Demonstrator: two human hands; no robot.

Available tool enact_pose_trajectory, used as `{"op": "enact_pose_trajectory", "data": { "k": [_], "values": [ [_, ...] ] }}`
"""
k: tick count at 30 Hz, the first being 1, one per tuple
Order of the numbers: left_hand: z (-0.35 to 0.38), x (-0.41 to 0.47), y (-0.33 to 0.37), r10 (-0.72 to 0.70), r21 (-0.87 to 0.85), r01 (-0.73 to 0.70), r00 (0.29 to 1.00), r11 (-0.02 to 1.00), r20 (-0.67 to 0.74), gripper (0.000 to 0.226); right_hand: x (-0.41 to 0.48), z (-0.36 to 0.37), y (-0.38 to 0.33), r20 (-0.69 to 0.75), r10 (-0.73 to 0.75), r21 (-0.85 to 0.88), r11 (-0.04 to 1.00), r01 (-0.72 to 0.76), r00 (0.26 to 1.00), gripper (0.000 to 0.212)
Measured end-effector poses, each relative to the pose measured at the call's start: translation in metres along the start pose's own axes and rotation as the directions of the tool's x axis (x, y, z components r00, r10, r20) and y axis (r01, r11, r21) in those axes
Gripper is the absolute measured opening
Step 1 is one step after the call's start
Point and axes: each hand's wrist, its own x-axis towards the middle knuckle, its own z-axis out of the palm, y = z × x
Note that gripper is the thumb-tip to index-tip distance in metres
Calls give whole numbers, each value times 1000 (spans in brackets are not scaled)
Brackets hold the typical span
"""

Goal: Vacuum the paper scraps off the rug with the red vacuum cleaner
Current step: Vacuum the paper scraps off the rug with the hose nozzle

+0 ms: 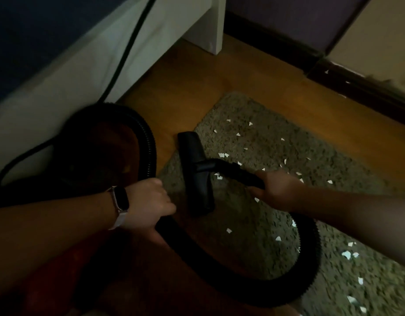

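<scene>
A grey-green shaggy rug (254,137) lies on the wooden floor, dotted with several white paper scraps (222,155). The black floor nozzle (194,169) rests on the rug's left edge. My right hand (277,190) grips the black wand (238,172) just behind the nozzle. My left hand (149,201), with a watch on the wrist, grips the black ribbed hose (242,277), which loops across the rug in front of me. The dark red vacuum body (101,156) stands at the left in shadow, with the hose arching over it.
A white bed frame (151,53) with a dark mattress fills the upper left. A black power cord (128,46) runs down its side. A dark skirting board (334,71) lines the wall at the upper right. Bare wooden floor (219,71) lies between bed and rug.
</scene>
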Motion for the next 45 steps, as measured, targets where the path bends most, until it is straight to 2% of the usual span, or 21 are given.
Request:
{"op": "enact_pose_trajectory", "data": {
  "k": [2, 7, 10, 13, 19, 22, 25, 27, 33, 37, 39, 43, 45],
  "values": [
    [-10, -3, 8, -39, -47, 39, 999, 998, -1, 62, -4, -1, 4, -16, -11, 0, 1000, 11, 1000, 44],
    [-8, 0, 22, -140, -102, 141, 990, 985, 12, 65, 8, -9, 11, -75, -90, -125, 989, 80, 993, 46],
    [-13, 5, 22, -152, -109, 158, 986, 981, 62, 65, 12, -16, 8, -35, -119, -123, 986, 114, 992, 47],
    [-23, 14, 23, -186, -101, 199, 975, 975, 126, 68, 6, -22, 6, -50, -128, -129, 984, 120, 991, 49],
    [-22, 24, 22, -174, -47, 189, 959, 981, 224, 67, 6, -18, 4, -72, -123, -194, 975, 107, 990, 49],
    [-28, 28, 17, -143, -46, 161, 953, 986, 266, 63, 13, -18, -10, -29, -82, -98, 992, 79, 996, 44],
    [-29, 25, 16, -108, -37, 119, 970, 992, 219, 60, 24, -21, -23, 20, -10, 103, 995, 8, 1000, 34],
    [-27, 17, 16, -105, -43, 117, 970, 992, 219, 61, 31, -27, -25, -3, 22, 145, 989, -21, 1000, 33],
    [-25, 11, 13, -120, -58, 130, 982, 990, 148, 68, 23, -42, -2, -60, 14, 71, 997, -9, 998, 30],
    [-29, 25, 15, -141, -41, 147, 983, 988, 121, 66, 1, -47, 7, 25, -54, -90, 994, 56, 998, 41],
    [-31, 34, 16, -156, -27, 163, 974, 986, 167, 65, -5, -43, 9, 62, -64, -165, 984, 73, 996, 42],
    [-28, 54, 16, -220, -8, 226, 955, 974, 199, 65, -7, -35, 29, 23, -19, -178, 984, 23, 1000, 41],
    [-25, 61, 19, -254, -16, 262, 947, 965, 198, 65, -9, -39, 48, 12, 40, -115, 993, -38, 999, 36]
  ]
}}
